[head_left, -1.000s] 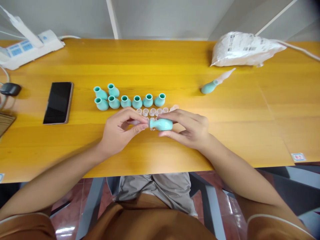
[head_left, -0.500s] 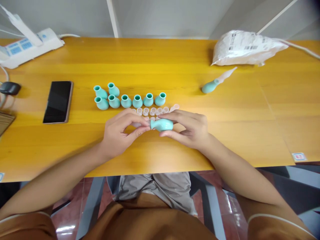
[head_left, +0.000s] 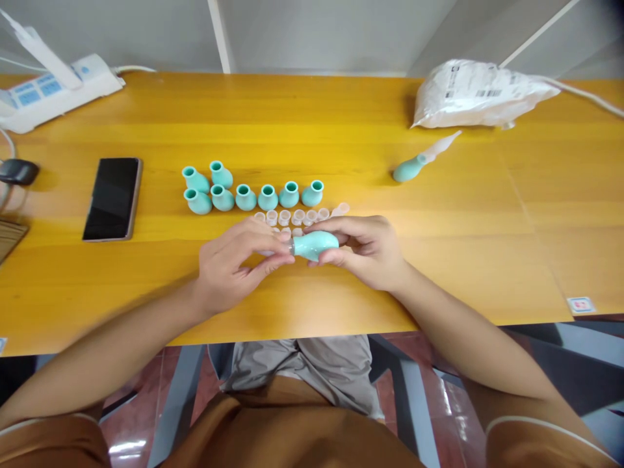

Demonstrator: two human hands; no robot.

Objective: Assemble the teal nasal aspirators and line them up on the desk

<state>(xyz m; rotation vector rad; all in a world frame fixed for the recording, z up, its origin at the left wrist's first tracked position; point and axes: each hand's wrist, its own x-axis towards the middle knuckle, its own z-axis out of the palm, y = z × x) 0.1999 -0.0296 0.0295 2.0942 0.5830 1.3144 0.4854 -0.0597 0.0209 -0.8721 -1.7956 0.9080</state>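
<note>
A mint-green squeeze bulb (head_left: pixel 316 245) lies sideways between my hands, its neck pointing left. My right hand (head_left: pixel 373 250) has its thumb and fingers around the bulb's rounded end. My left hand (head_left: pixel 244 257) pinches a translucent nozzle (head_left: pixel 291 247) at the bulb's neck; most of the nozzle is hidden behind the fingers. Just beyond my hands, several translucent nozzles (head_left: pixel 298 217) lie close together, partly covered by my fingers. Behind them several green bulbs (head_left: pixel 268 197) stand with their open necks up. Farther right lies a bulb (head_left: pixel 408 169) with a translucent nozzle (head_left: pixel 442 146) in its neck.
On the wooden table (head_left: pixel 463 260), a black phone (head_left: pixel 113 198) lies at the left. A white power strip (head_left: pixel 63 94) sits at the back left, near a black plug-like object (head_left: pixel 18 171). A white plastic bag (head_left: pixel 480 96) rests at the back right.
The bulb in my hands has turned about its length and looks rounder now. My right hand's fingers have shifted around it, while the left still pinches at the neck.
</note>
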